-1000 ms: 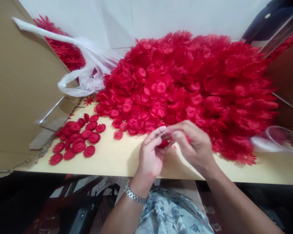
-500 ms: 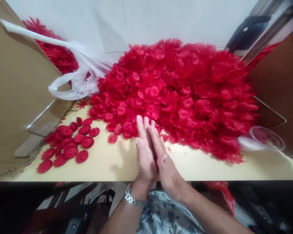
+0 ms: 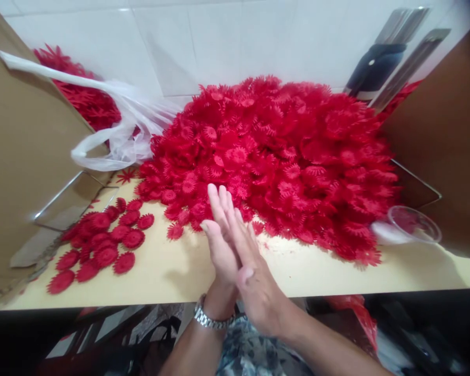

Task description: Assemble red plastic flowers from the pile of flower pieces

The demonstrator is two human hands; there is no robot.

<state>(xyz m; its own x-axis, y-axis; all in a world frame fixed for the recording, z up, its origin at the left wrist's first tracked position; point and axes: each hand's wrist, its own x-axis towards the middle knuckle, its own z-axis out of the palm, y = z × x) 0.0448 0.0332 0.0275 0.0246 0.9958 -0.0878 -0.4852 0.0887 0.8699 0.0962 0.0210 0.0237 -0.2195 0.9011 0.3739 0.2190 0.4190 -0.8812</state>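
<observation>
The left hand (image 3: 219,245) and the right hand (image 3: 250,271) are pressing flat together, palm against palm, with fingers stretched out straight; whatever may be lying between the palms is hidden, so I cannot tell whether they are gripping anything. The right hand is overlapping the left and covering most of its palm, and a metal wristwatch (image 3: 209,318) is showing on the left wrist. Both forearms are running out of view at the bottom.

The paired fingers are pointing away from the person and slightly leftward, toward the near edge of the big heap of red plastic flowers (image 3: 274,162); their long axis is running from the table's front edge up to that heap, and the fingertips are sitting just beside its nearest pieces. Single flowers deep in the heap are blurring into one red mass and are hard to tell apart.

The hands are hovering over the pale tabletop (image 3: 172,271), close to its front edge. To the left, a smaller flat group of red flower discs (image 3: 102,243) is lying well apart from the hands, with bare tabletop between. A cardboard wall (image 3: 27,156) is closing the left side, with a white plastic bag (image 3: 117,136) draped by it, and another brown cardboard panel (image 3: 450,141) is closing the right. A clear plastic cup (image 3: 413,224) is lying on its side near the heap's right end
</observation>
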